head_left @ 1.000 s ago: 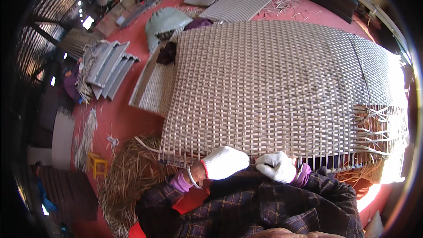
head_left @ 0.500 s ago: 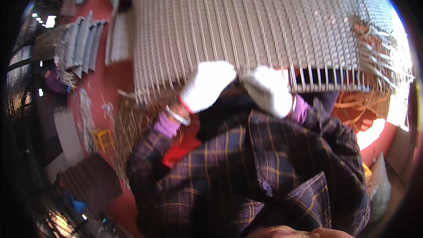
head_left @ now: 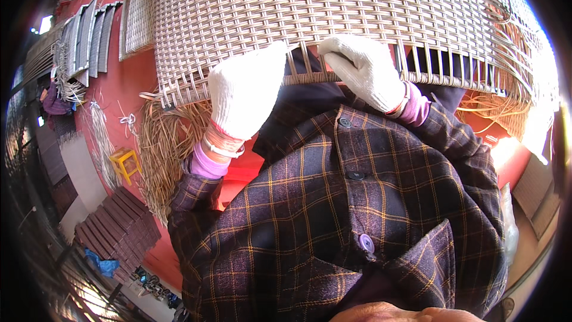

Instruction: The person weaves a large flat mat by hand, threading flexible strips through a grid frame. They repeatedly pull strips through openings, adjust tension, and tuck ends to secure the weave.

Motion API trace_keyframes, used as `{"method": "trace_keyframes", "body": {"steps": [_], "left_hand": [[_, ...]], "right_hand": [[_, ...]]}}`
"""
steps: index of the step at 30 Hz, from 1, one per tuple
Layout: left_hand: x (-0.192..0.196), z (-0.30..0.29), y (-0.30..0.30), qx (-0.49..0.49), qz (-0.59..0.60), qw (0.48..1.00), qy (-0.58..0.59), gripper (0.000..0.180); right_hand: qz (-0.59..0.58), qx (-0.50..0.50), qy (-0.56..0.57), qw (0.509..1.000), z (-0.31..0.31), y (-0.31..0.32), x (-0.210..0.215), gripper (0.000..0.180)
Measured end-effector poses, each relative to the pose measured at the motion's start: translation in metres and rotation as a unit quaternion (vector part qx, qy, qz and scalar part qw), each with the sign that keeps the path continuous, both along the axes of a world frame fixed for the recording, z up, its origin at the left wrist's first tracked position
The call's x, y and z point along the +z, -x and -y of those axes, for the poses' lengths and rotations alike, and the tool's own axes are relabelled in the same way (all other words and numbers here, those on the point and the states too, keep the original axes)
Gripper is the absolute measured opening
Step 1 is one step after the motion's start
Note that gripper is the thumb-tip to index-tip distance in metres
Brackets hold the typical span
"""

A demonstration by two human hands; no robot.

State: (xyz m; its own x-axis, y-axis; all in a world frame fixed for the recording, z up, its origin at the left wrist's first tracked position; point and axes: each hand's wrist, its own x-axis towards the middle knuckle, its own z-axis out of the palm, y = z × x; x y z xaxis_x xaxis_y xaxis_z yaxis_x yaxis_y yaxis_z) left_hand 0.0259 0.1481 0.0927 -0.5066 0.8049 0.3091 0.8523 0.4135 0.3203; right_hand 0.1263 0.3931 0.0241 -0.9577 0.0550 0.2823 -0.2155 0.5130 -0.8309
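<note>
A beige woven wicker panel [head_left: 333,6] stretches out before me, its near edge made of bare uprights over a wrapped rail [head_left: 429,77]. My left hand [head_left: 244,92], in a white knit glove, is closed at the fingertips against the panel's near edge; a thin pale strand [head_left: 293,46] shows at its tips. At the same edge, a short gap to the right, my right hand [head_left: 366,71] wears a matching glove. Its fingers are curled in a pinch, and whatever they grip is hidden.
Loose strands [head_left: 524,62] hang at the panel's right side. A heap of tan strips [head_left: 164,149] lies left of me, near a yellow stool [head_left: 125,164] and a brown stack [head_left: 122,229]. Grey panels [head_left: 86,42] lean farther off, near another person [head_left: 55,96].
My hands have moved apart, opening a wider gap between their fingertips. The whole view has shifted, so panel and hands sit higher in it, and the weave is sharper.
</note>
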Motion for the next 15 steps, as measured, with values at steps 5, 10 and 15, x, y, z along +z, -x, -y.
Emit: {"method": "trace_keyframes", "body": {"steps": [5,10,15], "left_hand": [[0.021,0.009,0.015,0.031,-0.046,0.998,-0.029,0.027],[0.015,0.021,0.033,0.037,-0.021,0.999,0.029,0.024],[-0.003,0.025,0.031,0.027,0.266,0.957,-0.108,0.029]], "right_hand": [[-0.053,0.002,-0.070,0.996,0.007,0.008,0.003,0.014],[-0.016,0.041,-0.149,0.988,0.016,0.016,0.011,0.017],[0.047,0.077,-0.118,0.989,0.023,0.030,0.013,0.021]]}}
